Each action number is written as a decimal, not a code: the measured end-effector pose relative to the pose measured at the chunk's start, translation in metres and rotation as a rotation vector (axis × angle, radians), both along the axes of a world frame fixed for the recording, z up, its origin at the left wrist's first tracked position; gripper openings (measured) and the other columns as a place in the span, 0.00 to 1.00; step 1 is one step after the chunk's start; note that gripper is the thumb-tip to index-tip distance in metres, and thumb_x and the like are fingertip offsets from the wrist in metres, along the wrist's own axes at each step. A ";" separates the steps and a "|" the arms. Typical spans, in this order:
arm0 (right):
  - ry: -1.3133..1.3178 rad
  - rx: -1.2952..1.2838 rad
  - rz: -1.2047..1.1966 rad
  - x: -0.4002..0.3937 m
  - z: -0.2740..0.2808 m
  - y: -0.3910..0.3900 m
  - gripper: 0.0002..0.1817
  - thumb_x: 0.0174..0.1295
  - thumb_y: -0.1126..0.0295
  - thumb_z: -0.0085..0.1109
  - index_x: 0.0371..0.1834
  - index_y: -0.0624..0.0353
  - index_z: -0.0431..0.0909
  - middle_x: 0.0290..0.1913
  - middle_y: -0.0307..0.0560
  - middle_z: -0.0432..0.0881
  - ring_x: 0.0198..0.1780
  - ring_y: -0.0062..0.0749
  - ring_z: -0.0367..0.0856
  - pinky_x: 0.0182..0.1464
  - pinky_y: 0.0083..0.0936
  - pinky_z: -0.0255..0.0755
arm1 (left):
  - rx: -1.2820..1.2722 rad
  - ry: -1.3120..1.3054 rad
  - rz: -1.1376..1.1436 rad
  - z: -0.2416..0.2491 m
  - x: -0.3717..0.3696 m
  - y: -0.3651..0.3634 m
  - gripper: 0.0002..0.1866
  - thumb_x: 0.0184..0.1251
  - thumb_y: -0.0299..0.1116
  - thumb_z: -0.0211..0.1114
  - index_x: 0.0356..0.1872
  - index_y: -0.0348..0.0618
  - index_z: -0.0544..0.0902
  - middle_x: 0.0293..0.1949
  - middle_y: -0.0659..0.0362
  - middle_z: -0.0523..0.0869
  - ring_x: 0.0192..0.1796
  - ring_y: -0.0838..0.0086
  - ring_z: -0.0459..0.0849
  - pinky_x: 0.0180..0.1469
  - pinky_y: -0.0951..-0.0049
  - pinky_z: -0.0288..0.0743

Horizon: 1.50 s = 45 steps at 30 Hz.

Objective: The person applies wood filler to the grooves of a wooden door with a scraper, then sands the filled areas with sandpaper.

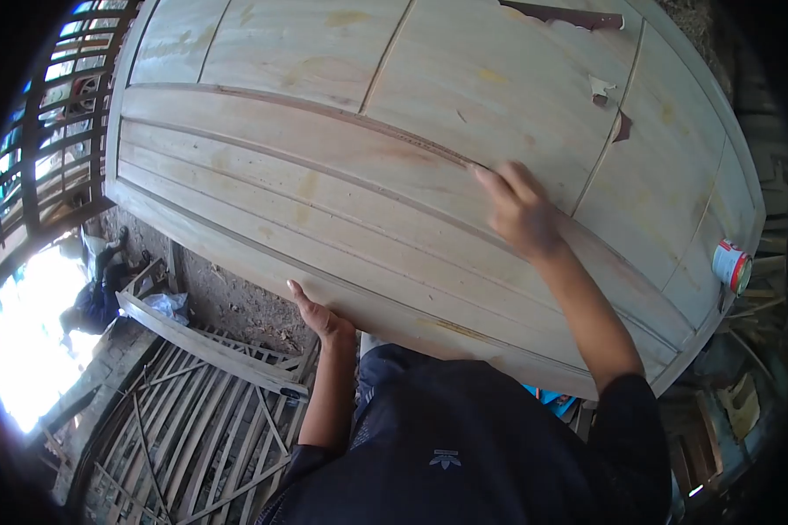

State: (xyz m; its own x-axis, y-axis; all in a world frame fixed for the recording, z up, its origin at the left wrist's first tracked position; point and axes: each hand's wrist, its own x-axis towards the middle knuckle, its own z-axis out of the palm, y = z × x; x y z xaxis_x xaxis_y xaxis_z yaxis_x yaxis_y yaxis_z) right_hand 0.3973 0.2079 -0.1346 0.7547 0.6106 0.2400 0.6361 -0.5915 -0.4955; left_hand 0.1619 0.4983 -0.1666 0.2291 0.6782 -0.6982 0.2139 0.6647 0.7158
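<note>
A large pale wooden door point(324, 184) with long grooves and yellowish patches lies before me. My right hand point(524, 213) is closed, its fingertips pressed into a groove near the middle; motion blurs it slightly and what it pinches is hidden. At the near edge, my left hand point(326, 324) grips the door with the thumb up against the edge and the fingers out of sight underneath. On the far part lie a torn brown sheet point(578, 16), perhaps sandpaper, a small torn scrap point(600, 89) and another brown scrap point(622, 128).
A red and white tin can point(728, 264) sits at the door's right end. Slatted wooden frames point(193, 420) lie below left, and a dark lattice point(61, 131) stands at the left. Another person point(101, 293) is low down beyond it. Wood pieces point(766, 289) are at the right.
</note>
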 end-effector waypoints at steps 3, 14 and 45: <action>-0.004 0.223 0.045 0.037 -0.025 0.106 0.26 0.52 0.87 0.59 0.57 0.63 0.86 0.44 0.54 0.81 0.47 0.52 0.84 0.50 0.44 0.82 | 0.011 -0.014 -0.017 -0.009 -0.007 0.005 0.47 0.77 0.70 0.58 0.82 0.42 0.65 0.76 0.51 0.75 0.77 0.53 0.73 0.81 0.52 0.63; 0.004 0.144 0.006 0.039 -0.014 0.130 0.25 0.51 0.88 0.58 0.55 0.64 0.86 0.43 0.55 0.83 0.47 0.53 0.83 0.50 0.44 0.81 | 0.058 -0.095 0.057 0.009 0.007 -0.003 0.42 0.82 0.65 0.57 0.80 0.38 0.67 0.75 0.51 0.77 0.75 0.56 0.75 0.78 0.54 0.66; -0.186 -0.023 -0.090 -0.049 -0.003 -0.091 0.20 0.55 0.79 0.64 0.53 0.59 0.86 0.41 0.44 0.80 0.46 0.37 0.84 0.47 0.34 0.85 | -0.038 -0.216 -0.137 -0.026 -0.005 0.030 0.47 0.81 0.73 0.45 0.85 0.45 0.60 0.84 0.47 0.64 0.82 0.48 0.63 0.86 0.42 0.52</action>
